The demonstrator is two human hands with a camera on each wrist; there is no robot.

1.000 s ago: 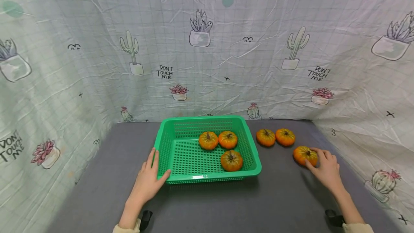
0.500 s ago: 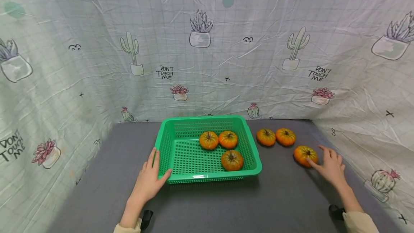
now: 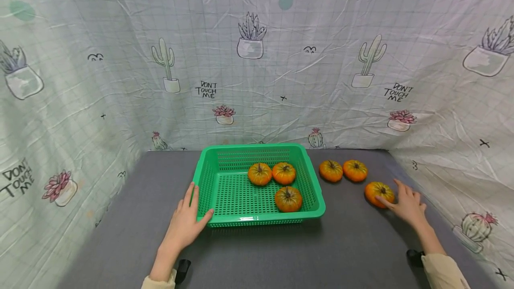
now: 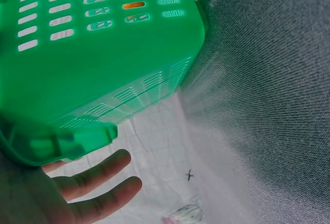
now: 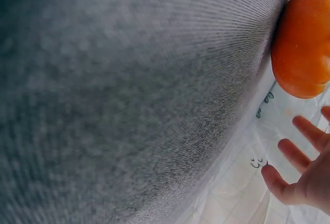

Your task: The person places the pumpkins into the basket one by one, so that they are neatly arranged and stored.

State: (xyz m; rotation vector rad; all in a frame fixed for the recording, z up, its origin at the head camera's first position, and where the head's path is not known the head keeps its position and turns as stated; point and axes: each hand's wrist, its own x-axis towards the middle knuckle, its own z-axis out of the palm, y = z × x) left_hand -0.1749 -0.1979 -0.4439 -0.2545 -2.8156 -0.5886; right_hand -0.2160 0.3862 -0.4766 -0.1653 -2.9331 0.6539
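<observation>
My left hand [image 3: 184, 224] rests at the near left corner of a green plastic basket [image 3: 257, 221]. Its fingers lie nearly straight along the left rim, the thumb over the front rim; in the left wrist view, fingers [image 4: 111, 171] stretch out below the basket's rim. Over on the right, my right hand [image 3: 408, 206] is spread beside a small orange pumpkin [image 3: 375, 191]. The thumb overlaps the pumpkin's near side while the other fingers stand off its right. In the right wrist view, those fingers [image 5: 293, 154] are apart from the pumpkin [image 5: 301, 43].
Inside the basket, at its right, lie three small pumpkins, one of them near the front [image 3: 288, 200]. Two more, a left pumpkin [image 3: 331, 171] and a right pumpkin [image 3: 355, 171], sit behind on the grey table [image 3: 257, 258]. A printed curtain [image 3: 257, 79] closes the back and sides.
One second ago my right fingers curved round the pumpkin; they have since lifted off to the right and spread. The pumpkin stays put. My left hand and the basket have not moved.
</observation>
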